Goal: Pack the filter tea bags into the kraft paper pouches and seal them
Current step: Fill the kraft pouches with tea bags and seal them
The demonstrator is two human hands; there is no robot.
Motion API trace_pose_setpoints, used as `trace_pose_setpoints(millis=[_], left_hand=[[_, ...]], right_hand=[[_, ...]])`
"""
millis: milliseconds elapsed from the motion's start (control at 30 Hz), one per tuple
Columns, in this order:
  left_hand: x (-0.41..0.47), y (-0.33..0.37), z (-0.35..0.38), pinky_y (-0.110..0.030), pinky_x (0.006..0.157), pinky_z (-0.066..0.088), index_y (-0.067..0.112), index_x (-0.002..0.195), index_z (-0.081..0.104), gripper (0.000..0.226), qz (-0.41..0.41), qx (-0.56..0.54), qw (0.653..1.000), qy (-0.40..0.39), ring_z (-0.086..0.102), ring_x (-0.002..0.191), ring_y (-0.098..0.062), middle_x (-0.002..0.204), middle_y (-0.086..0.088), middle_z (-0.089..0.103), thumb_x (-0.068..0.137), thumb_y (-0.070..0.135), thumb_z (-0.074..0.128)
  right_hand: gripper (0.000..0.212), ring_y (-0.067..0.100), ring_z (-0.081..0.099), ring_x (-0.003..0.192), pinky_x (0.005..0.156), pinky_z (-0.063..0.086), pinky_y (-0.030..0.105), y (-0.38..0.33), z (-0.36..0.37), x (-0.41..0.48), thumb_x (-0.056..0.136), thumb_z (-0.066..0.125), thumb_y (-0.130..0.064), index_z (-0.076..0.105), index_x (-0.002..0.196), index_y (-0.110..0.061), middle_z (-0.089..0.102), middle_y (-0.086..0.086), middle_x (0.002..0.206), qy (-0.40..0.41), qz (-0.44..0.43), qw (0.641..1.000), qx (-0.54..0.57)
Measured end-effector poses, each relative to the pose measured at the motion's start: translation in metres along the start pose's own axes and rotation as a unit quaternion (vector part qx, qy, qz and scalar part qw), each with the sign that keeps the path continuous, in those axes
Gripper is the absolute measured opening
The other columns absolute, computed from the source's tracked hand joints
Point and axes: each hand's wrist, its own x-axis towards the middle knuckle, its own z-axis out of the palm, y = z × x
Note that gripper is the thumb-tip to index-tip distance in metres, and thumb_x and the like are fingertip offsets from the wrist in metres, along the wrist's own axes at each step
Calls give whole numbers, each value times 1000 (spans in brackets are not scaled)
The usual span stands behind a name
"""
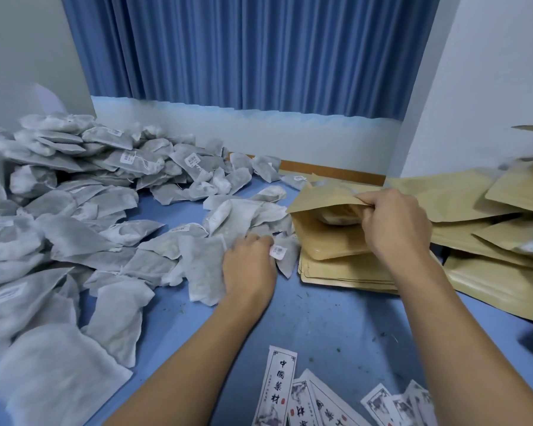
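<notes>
tea bag (pixel 286 259) is pinched by left hand (pixel 250 265); pouch (pixel 330 238) mouth, just right, is held agape by curled right hand (pixel 394 222).

Soft, cool, even indoor light leaves only faint shadows, wide-angle distortion bows the right wall (pixel 490 72), and the kraft pouches (pixel 526 189) at the table's right edge smear into blur.

A pleated blue curtain (pixel 259 50) hangs at the far side, with pale walls (pixel 490 72) to its left and right. The blue table (pixel 320 318) carries scattered green crumbs (pixel 382 335). White printed paper labels (pixel 282 385) lie fanned at its near edge.
</notes>
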Motion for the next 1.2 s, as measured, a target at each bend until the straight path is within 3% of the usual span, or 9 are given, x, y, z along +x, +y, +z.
trace_pose_setpoints(millis=[200, 300, 400, 500, 600, 733, 900, 1067, 1200], left_hand=[[-23, 30, -18, -31, 65, 45, 5, 109, 73, 29, 237, -168, 921, 261, 54, 75, -26, 87, -8, 52, 80, 0, 67], [-19, 68, -13, -38, 56, 45, 9, 97, 67, 12, 233, -43, 967, 97, 58, 73, -31, 92, -10, 54, 87, 10, 61], [20, 106, 1, -39, 82, 44, 12, 118, 63, 23, 93, -63, 988, -104, 61, 108, -39, 122, -17, 58, 98, 12, 51], [65, 127, 6, -31, 99, 44, 8, 136, 55, 33, -60, -319, 913, -245, 55, 121, -26, 133, -12, 58, 108, 14, 38], [77, 140, 7, -26, 76, 46, 22, 90, 54, 26, -175, -514, 806, -237, 53, 78, -13, 93, -1, 56, 106, 8, 38], [50, 141, 3, -35, 101, 44, 11, 121, 61, 26, 29, -222, 957, -183, 57, 117, -33, 129, -15, 62, 97, 12, 50], [-57, 115, -23, -28, 72, 48, 22, 85, 60, 5, 158, -331, 930, 3, 59, 77, -14, 84, 8, 62, 89, 19, 61], [-83, 105, -30, -29, 45, 39, 17, 78, 48, 45, -318, -570, 732, -194, 51, 40, -21, 53, -5, 53, 79, 49, 80], [-60, 101, -40, -48, 87, 57, 20, 138, 55, 78, -250, -805, 472, -260, 69, 112, -28, 124, -9, 70, 76, 66, 70]], right_hand=[[36, 35, 59, 90, 68, 37, 30, -1, 1, 2, 97, 52, -19, 71, 120, -40, 68, 10, 106, 9, 1, 1000, 11], [34, 35, 59, 88, 68, 48, 33, -4, -1, 1, 92, 52, -13, 76, 105, -32, 70, 8, 95, -8, -29, 999, 33], [35, 35, 61, 90, 75, 54, 39, -11, -6, -6, 85, 50, -4, 76, 94, -26, 70, 7, 94, -42, -82, 994, 65], [30, 30, 58, 82, 71, 51, 37, -8, -13, -11, 84, 52, -1, 75, 87, -21, 66, 5, 84, -25, -103, 991, 78], [28, 28, 57, 83, 69, 48, 32, 1, -18, -14, 85, 53, -1, 74, 87, -19, 59, 0, 83, -14, -89, 994, 63], [33, 36, 61, 95, 77, 50, 36, 16, -27, -21, 90, 53, -5, 76, 105, -22, 70, 8, 100, 45, -68, 995, 59], [44, 35, 61, 104, 85, 51, 40, 18, -34, -31, 92, 50, -6, 69, 126, -28, 68, 7, 114, 78, -66, 990, 95], [46, 30, 62, 103, 88, 48, 36, 15, -46, -38, 91, 49, -1, 71, 122, -26, 69, 6, 112, 119, -60, 979, 155], [51, 22, 63, 106, 92, 47, 33, 21, -52, -64, 82, 55, 5, 74, 117, -26, 69, -6, 114, 97, -133, 971, 172]])
